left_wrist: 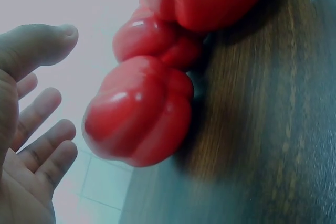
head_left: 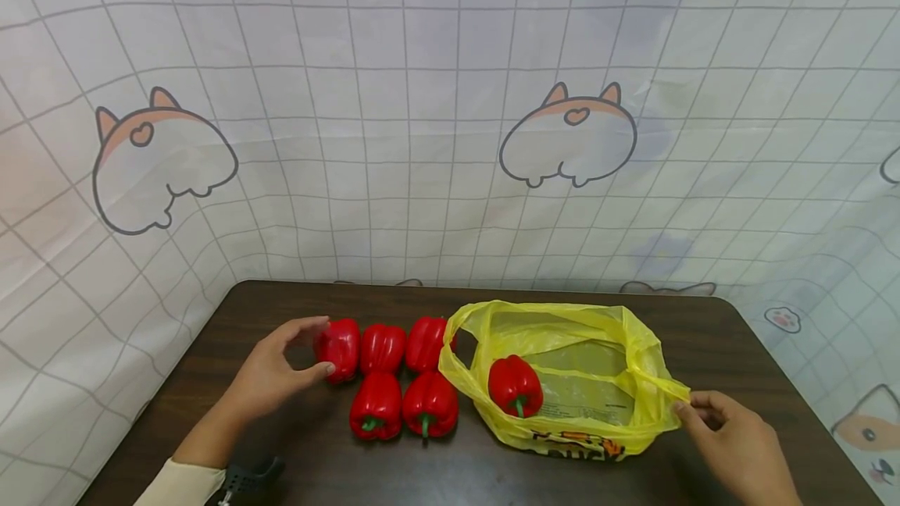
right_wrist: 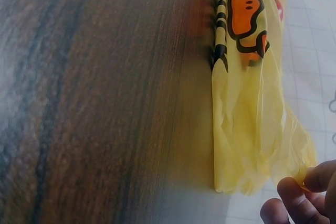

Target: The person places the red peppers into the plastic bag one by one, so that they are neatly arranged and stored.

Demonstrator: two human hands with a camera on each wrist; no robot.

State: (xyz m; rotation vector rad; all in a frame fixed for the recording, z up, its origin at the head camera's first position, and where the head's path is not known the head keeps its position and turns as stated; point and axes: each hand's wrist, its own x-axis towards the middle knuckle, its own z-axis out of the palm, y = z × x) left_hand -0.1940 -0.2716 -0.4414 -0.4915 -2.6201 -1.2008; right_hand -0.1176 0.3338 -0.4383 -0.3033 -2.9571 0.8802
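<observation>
My left hand (head_left: 270, 369) is at the leftmost red bell pepper (head_left: 341, 350), thumb and fingers spread around its left side. In the left wrist view the fingers (left_wrist: 44, 150) are spread, with a gap to the nearest pepper (left_wrist: 139, 114). My right hand (head_left: 741, 443) pinches the right edge of a yellow plastic bag (head_left: 650, 358) between thumb and finger, also seen in the right wrist view on the bag (right_wrist: 252, 129). The bag lies with its mouth wide, and one red pepper (head_left: 516, 386) with a green stem sits at its left side.
Several more red peppers stand close together left of the bag, including a front one (head_left: 376, 406) and another (head_left: 430, 404) beside it. Everything rests on a dark wooden table (head_left: 316, 467). A white grid-patterned cloth (head_left: 422, 139) hangs behind it.
</observation>
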